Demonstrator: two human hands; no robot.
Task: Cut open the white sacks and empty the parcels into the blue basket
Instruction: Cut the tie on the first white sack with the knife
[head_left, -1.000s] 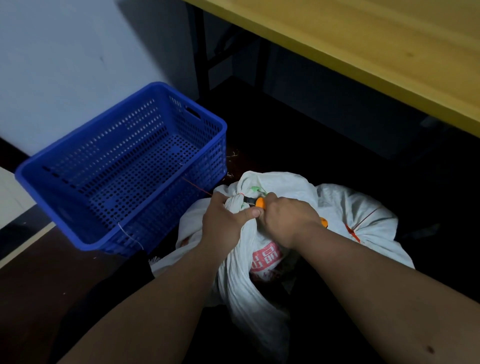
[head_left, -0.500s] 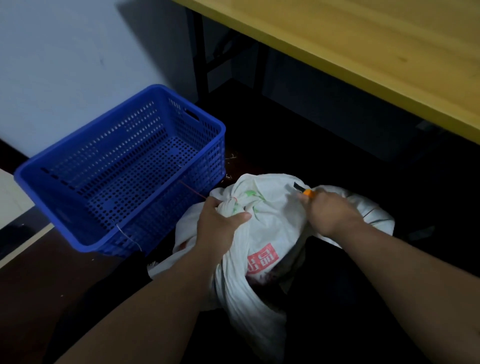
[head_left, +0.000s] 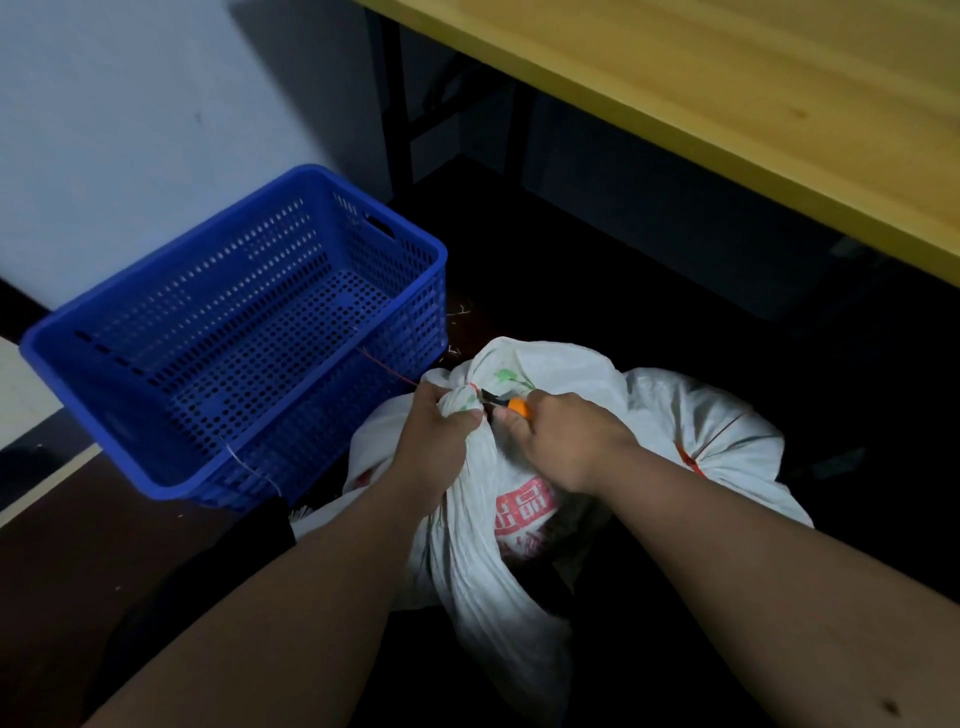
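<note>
Red printing is seen on the front of the white sack (head_left: 524, 566), a block of characters inside a red frame, too creased to be read; green marks are printed near the tied top. No other writing can be made out.

The sack is set on the dark floor (head_left: 649, 291), just right of and nearer than the blue basket (head_left: 156, 478), whose near right corner is close beside it. The gathered neck of the sack, bound with a thin red string (head_left: 387, 366), is gripped by the left hand (head_left: 441, 441); the fingers (head_left: 470, 415) are curled tightly round the bunched cloth, the thumb pressed across it. An orange-handled cutter (head_left: 511, 404) is held in the right hand (head_left: 566, 441), the fingers closed round the handle so that only its orange tip and dark blade are shown. The blade is pointed left at the tied neck, just beside the left thumb; whether it touches the string cannot be told. A second white sack (head_left: 717, 431), tied with red cord, is lain against the first on its right. A yellow bench (head_left: 727, 93) is seen at the far right.
</note>
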